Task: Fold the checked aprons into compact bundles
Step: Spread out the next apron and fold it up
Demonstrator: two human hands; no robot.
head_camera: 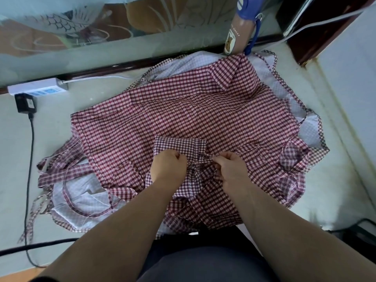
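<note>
A heap of red-and-white checked aprons [183,110] lies spread over the pale table, with white undersides showing at the right and lower left. On top of it, near me, sits a small folded checked bundle [179,146] with a knotted strap [205,157]. My left hand [168,167] grips the bundle's near edge with curled fingers. My right hand [231,169] pinches the strap at the knot, right beside the left hand. Loose checked straps [59,169] trail off to the left.
A white power strip [37,87] with a black plug and a black cable [30,159] lies at the left. A brown bottle with a blue cap and loop [240,31] stands at the back. A dark wooden block [317,33] is at the far right.
</note>
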